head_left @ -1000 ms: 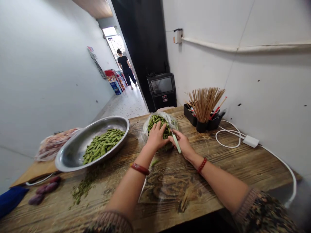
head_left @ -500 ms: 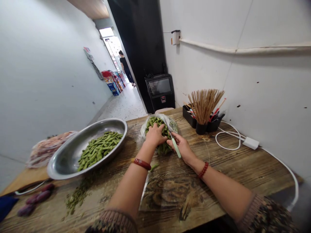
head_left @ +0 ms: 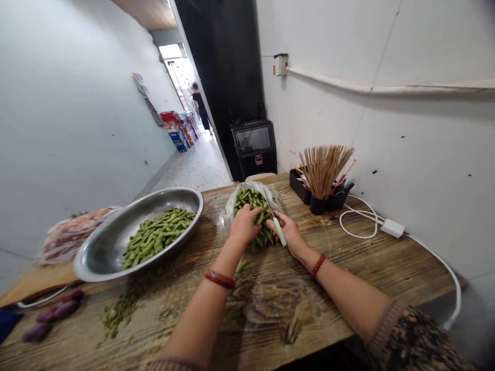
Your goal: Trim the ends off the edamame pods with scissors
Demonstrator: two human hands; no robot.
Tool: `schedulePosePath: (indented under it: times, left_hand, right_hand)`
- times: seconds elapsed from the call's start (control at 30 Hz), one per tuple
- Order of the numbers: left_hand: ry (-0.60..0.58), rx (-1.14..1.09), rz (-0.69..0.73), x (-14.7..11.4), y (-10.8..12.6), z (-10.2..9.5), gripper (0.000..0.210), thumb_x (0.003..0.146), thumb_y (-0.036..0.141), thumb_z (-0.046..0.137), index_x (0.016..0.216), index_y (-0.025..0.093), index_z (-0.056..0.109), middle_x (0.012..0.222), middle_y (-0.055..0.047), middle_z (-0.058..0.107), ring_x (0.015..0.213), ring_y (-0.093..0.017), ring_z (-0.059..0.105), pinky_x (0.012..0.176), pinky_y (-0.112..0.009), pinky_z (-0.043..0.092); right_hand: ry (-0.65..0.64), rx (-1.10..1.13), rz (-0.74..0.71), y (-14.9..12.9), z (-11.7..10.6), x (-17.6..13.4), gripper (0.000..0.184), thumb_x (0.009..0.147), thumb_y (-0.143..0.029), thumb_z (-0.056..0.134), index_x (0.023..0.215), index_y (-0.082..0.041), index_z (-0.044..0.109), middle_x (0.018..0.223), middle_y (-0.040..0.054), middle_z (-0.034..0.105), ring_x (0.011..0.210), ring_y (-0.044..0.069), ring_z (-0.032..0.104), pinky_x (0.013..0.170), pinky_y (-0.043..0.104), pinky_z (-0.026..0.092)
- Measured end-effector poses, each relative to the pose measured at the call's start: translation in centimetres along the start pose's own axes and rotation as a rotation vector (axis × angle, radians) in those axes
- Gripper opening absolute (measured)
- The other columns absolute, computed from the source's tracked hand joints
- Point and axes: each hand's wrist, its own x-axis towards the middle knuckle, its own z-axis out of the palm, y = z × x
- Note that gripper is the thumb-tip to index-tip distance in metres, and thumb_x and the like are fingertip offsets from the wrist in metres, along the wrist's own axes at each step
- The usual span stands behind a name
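Observation:
A clear plastic bag (head_left: 231, 204) of green soybean pods (head_left: 249, 196) lies open near the table's far edge. My left hand (head_left: 244, 225) is over the near side of these pods, thumb and forefinger closed around a pod. In my right hand (head_left: 292, 234) is a small knife (head_left: 279, 232) with a pale green handle, its thin blade slanting up over the bag. A large steel bowl (head_left: 102, 250) to the left holds a heap of pods (head_left: 160, 234). One loose pod (head_left: 243, 265) rests on the wood below my left hand.
Trimmed bits (head_left: 119, 312) and several purple-red roundish items (head_left: 52, 315) lie front left, beside a bag of pinkish food (head_left: 73, 232). At right stand skewers (head_left: 325, 167) in a black holder and a white cable with an adapter (head_left: 392, 228). A person (head_left: 200, 108) stands beyond the doorway.
My left hand has drawn slightly back toward me, its spread fingers now closing on a pod. The right hand keeps the knife in nearly the same place. The view has shifted a little.

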Motion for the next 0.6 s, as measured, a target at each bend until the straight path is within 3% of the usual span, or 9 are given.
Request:
schedulePosePath:
  times: [0.1, 0.23, 0.4, 0.5, 0.6]
  left_hand:
    - [0.043, 0.017, 0.084, -2.6, 0.2, -0.1, 0.045, 0.074, 0.017, 0.059, 0.118, 0.029, 0.059, 0.105, -0.007, 0.052, 0.097, -0.024, 0.053, 0.080, -0.035, 0.048]
    - [0.054, -0.019, 0.213, -6.3, 0.3, 0.0, 0.043, 0.074, 0.013, 0.059, 0.114, 0.029, 0.061, 0.117, -0.008, 0.050, 0.106, -0.026, 0.048, 0.088, -0.039, 0.047]
    - [-0.015, -0.117, 0.292, -9.9, -0.3, -0.5, 0.045, 0.075, 0.026, 0.066, 0.120, 0.025, 0.059, 0.137, -0.011, 0.043, 0.121, -0.030, 0.042, 0.100, -0.046, 0.041]
    - [-0.024, -0.146, 0.255, -10.2, -0.6, -1.8, 0.049, 0.075, 0.032, 0.067, 0.123, 0.028, 0.058, 0.139, -0.010, 0.044, 0.120, -0.030, 0.045, 0.098, -0.047, 0.042]
    - [0.090, -0.141, 0.150, -8.5, -0.6, -2.5, 0.037, 0.085, 0.031, 0.055, 0.121, 0.023, 0.058, 0.127, -0.011, 0.054, 0.112, -0.026, 0.053, 0.096, -0.044, 0.043]
  right_hand:
    - [-0.012, 0.003, 0.012, -0.1, 0.0, 0.0, 0.062, 0.070, -0.045, 0.070, 0.121, -0.012, 0.059, 0.064, -0.0020, 0.060, 0.045, 0.006, 0.042, 0.040, 0.018, 0.035]
    - [-0.019, -0.001, -0.002, -0.3, -0.1, 0.0, 0.062, 0.068, -0.045, 0.071, 0.120, -0.012, 0.060, 0.067, -0.0006, 0.063, 0.050, 0.008, 0.048, 0.045, 0.020, 0.041]
    - [-0.011, -0.003, -0.028, -0.5, -0.2, 0.0, 0.062, 0.064, -0.042, 0.075, 0.117, -0.013, 0.063, 0.073, 0.0017, 0.066, 0.063, 0.013, 0.057, 0.055, 0.022, 0.048]
    - [-0.009, -0.007, -0.048, -0.5, -0.3, 0.0, 0.060, 0.066, -0.042, 0.073, 0.117, -0.013, 0.063, 0.073, 0.0016, 0.066, 0.065, 0.013, 0.058, 0.056, 0.022, 0.049]
    - [-0.006, -0.023, -0.082, -0.5, -0.4, 0.0, 0.058, 0.068, -0.042, 0.072, 0.117, -0.013, 0.063, 0.073, 0.0019, 0.066, 0.065, 0.014, 0.058, 0.056, 0.023, 0.049]
